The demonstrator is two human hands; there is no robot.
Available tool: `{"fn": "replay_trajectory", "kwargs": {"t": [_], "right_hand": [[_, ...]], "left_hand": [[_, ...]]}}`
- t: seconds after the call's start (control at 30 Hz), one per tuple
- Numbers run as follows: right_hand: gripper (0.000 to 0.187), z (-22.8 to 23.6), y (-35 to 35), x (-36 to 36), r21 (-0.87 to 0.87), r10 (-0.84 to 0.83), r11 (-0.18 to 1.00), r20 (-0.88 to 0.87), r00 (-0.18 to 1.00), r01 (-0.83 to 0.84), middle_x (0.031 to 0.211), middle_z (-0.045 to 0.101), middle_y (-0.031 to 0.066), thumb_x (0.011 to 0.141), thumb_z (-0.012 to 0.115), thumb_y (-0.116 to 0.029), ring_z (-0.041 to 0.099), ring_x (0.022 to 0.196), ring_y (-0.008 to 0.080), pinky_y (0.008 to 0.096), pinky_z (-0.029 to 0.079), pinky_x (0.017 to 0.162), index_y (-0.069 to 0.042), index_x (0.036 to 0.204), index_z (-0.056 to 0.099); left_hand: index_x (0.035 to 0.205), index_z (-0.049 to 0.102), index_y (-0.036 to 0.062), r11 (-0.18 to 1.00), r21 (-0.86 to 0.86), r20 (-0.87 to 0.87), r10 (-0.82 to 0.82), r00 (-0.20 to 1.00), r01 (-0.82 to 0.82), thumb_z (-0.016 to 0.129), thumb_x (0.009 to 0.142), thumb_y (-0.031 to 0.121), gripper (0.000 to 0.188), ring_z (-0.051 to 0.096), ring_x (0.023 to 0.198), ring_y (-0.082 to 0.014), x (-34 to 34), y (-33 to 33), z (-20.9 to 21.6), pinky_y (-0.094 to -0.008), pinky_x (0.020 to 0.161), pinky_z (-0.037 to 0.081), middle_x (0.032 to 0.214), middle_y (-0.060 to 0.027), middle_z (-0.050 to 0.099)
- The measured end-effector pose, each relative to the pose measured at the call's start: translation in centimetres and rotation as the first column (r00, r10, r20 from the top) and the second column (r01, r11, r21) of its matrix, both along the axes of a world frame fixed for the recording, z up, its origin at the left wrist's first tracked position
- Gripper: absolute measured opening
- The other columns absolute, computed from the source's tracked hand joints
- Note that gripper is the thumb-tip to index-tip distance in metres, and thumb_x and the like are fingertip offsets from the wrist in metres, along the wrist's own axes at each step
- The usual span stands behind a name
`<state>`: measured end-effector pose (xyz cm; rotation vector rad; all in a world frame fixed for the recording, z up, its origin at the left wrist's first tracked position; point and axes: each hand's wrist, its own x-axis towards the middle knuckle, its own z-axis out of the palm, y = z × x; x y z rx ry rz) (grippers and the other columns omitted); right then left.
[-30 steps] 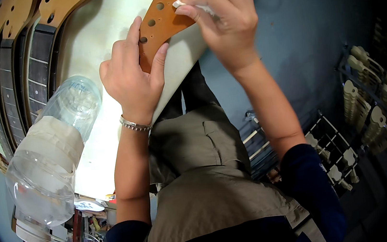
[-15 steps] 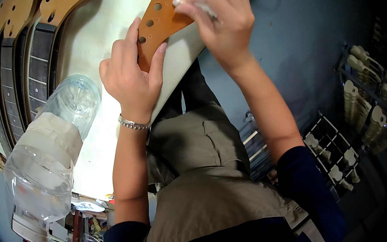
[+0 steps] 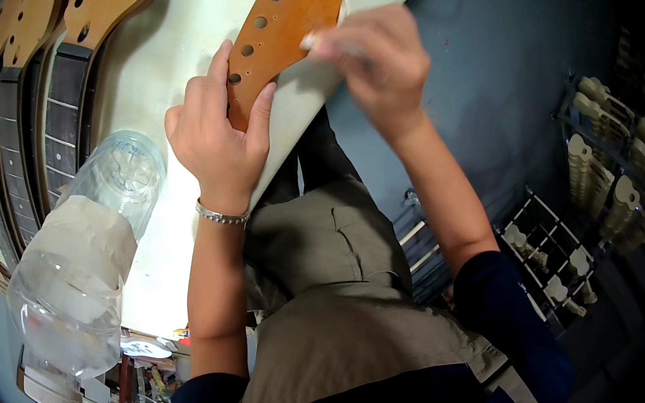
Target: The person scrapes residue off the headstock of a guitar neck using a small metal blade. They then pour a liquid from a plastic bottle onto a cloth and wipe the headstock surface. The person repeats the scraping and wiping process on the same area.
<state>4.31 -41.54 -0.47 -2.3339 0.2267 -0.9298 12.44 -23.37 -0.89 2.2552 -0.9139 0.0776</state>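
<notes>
An orange-brown guitar neck (image 3: 299, 21) lies over the white bench top, its headstock pointing toward me with a row of round holes along one side. My left hand (image 3: 220, 137) grips the headstock's near end, fingers on the left edge and thumb on the right. At the headstock's right edge is my right hand (image 3: 388, 64), smeared by motion, fingers closed on a small white wad (image 3: 311, 42) that looks like cloth or paper. Whether the wad touches the wood, I cannot tell.
Several guitar necks with dark fretboards (image 3: 63, 112) lie at the far left. A clear jar (image 3: 127, 171) and a clear plastic bottle (image 3: 62, 314) stand nearer, with crumpled pale paper (image 3: 91, 222) between them. Racks holding pale neck-shaped parts (image 3: 579, 162) stand at the right, beyond the bench edge.
My right hand has moved down along the headstock's right edge with the white wad, off the headstock face. The headstock and my left hand have shifted only slightly.
</notes>
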Motion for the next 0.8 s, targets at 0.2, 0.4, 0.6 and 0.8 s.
{"fn": "replay_trajectory", "kwargs": {"t": [0.2,0.4,0.6,0.8], "right_hand": [[0.012,0.7,-3.1,1.1,-0.089,-0.004,0.996,-0.074,0.997,-0.003,0.076,0.062,0.0023,0.069,0.078,-0.007,0.058,0.073,0.0229,0.0332,0.050,0.068,-0.012,0.076,0.070],[0.011,1.3,-1.5,1.1,0.002,0.019,1.000,-0.063,0.998,-0.019,0.075,0.062,0.0018,0.068,0.077,-0.007,0.058,0.074,0.0237,0.0347,0.049,0.069,-0.011,0.076,0.072],[0.011,2.4,-5.1,-2.4,0.311,-0.080,0.941,-0.191,0.978,0.138,0.082,0.065,0.0056,0.079,0.079,-0.001,0.062,0.079,0.0156,0.0273,0.052,0.064,-0.004,0.088,0.075],[0.018,5.0,-6.6,-0.4,0.324,0.207,0.941,-0.331,0.921,-0.095,0.090,0.065,0.0072,0.077,0.078,0.005,0.064,0.084,0.0176,0.0283,0.055,0.072,-0.002,0.093,0.072]], "left_hand": [[0.129,0.064,0.0060,1.000,-0.014,-0.016,-0.011,1.000,0.011,0.077,0.082,0.032,0.055,0.052,0.066,-0.0143,0.1,-0.1,0.2,-0.0297,0.065,0.031,0.078,0.0000,0.058],[0.129,0.064,0.0055,1.000,0.024,-0.044,-0.006,0.999,0.007,0.078,0.082,0.031,0.055,0.051,0.066,-0.0142,0.1,0.4,0.6,-0.0301,0.065,0.030,0.076,0.0002,0.058],[0.127,0.065,0.0062,1.000,-0.024,-0.013,-0.001,1.000,0.001,0.078,0.082,0.031,0.053,0.052,0.067,-0.0141,0.0,-0.2,0.4,-0.0300,0.063,0.030,0.077,0.0003,0.059],[0.124,0.067,0.0081,0.978,-0.127,-0.126,0.148,0.981,-0.164,0.083,0.076,0.034,0.057,0.060,0.075,-0.0187,-0.7,-0.7,0.2,-0.0305,0.071,0.041,0.088,-0.0042,0.066]]}}
